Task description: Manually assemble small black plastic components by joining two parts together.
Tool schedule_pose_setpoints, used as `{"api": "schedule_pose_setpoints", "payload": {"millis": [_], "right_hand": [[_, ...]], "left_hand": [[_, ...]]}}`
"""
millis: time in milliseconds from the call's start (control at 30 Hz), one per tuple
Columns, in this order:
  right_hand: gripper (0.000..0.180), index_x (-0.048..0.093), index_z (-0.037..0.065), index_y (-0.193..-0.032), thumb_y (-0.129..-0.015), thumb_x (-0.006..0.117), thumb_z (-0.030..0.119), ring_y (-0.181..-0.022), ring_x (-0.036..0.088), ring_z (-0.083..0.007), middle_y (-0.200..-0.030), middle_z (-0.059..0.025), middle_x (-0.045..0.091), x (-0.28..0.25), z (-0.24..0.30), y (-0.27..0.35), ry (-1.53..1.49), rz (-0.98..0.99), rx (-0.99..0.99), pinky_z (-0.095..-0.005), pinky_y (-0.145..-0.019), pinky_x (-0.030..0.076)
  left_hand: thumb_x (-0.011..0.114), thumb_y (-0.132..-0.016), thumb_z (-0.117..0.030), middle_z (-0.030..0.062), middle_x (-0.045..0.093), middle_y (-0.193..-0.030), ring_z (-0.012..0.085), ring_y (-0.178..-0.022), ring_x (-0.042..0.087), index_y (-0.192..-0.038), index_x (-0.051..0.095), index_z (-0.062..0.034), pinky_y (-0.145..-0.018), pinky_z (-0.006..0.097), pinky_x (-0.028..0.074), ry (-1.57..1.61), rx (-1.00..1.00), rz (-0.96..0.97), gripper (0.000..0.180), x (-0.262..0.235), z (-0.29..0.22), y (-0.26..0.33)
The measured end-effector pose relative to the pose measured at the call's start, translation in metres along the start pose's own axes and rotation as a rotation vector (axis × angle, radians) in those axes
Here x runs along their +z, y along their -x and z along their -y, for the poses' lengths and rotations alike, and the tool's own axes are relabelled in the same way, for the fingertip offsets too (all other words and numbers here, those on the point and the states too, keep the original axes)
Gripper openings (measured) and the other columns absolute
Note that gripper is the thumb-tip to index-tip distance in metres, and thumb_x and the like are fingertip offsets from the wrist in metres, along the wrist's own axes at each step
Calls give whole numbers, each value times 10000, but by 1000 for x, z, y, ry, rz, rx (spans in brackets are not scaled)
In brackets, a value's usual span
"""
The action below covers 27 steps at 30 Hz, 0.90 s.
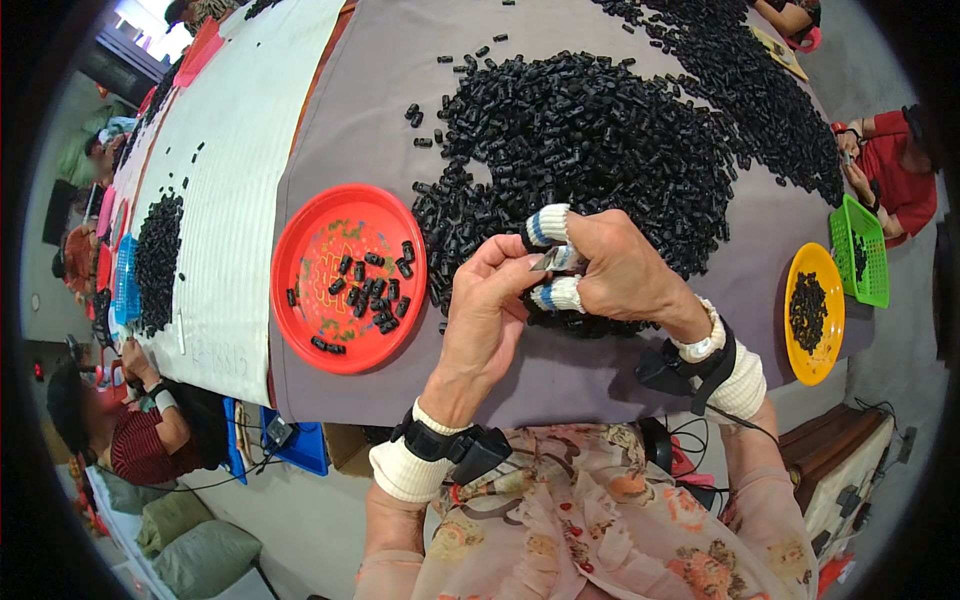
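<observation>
In front of me, above the table's near part, my two hands meet. My right hand [625,270] wears white knit finger sleeves [550,225] with blue stripes on the thumb and a finger. Between those fingers it grips a small shiny metal blade [556,260]. My left hand [485,310] is closed in a pinch right beside the blade; what it holds is mostly hidden by its fingers. Just beyond the hands lies a big pile of small black cylindrical parts [590,140]. Left of my left hand, a red plate [300,240] carries several more such parts.
A yellow plate [830,340] of small black bits and a green basket [870,230] stand at the right. A second pile [790,130] reaches the far right, near a person in red [900,170]. At left, a white-covered table [230,150] holds another pile and a blue basket [127,280].
</observation>
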State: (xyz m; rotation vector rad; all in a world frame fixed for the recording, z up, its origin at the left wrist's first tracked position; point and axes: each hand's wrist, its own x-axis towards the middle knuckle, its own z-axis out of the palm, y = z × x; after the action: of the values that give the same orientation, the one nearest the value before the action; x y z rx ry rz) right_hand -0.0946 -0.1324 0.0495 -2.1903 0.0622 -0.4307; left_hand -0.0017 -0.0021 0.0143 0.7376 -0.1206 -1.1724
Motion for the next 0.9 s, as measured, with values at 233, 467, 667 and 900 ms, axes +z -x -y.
{"api": "schedule_pose_setpoints", "payload": {"millis": [233, 467, 667, 900], "right_hand": [[263, 519, 5, -822, -646, 689, 102, -533, 574, -319, -607, -154, 567, 10, -8, -2, -17, 3, 59, -345, -473, 441], [266, 525, 11, -831, -654, 699, 106, -545, 587, -311, -615, -150, 574, 18, -7, -9, 19, 32, 62, -340, -480, 445], [294, 544, 12, -899, -676, 708, 109, -571, 611, -249, -637, -129, 598, 20, -6, -11, -43, 38, 97, -311, -512, 461], [240, 586, 15, -893, -700, 697, 104, -533, 534, -100, -618, -62, 590, 18, -16, -11, -91, -70, 186, -244, -519, 441]], "left_hand": [[581, -799, -6, 54, 592, -912, 126, -822, 590, -988, 535, -1, -746, 252, 474, -29, 13, -73, 194, -8, -3, 4], [561, -809, 6, 54, 597, -921, 126, -850, 585, -1025, 537, 0, -763, 271, 465, 14, 43, -66, 217, -19, -1, 7], [561, -830, -29, 62, 610, -938, 115, -841, 576, -1009, 569, -35, -719, 241, 446, 66, 43, -66, 179, -31, 0, 7], [535, -864, -52, 120, 604, -925, 167, -764, 593, -1080, 534, -13, -716, 327, 511, 164, 186, -57, 219, -56, -16, 10]]}}
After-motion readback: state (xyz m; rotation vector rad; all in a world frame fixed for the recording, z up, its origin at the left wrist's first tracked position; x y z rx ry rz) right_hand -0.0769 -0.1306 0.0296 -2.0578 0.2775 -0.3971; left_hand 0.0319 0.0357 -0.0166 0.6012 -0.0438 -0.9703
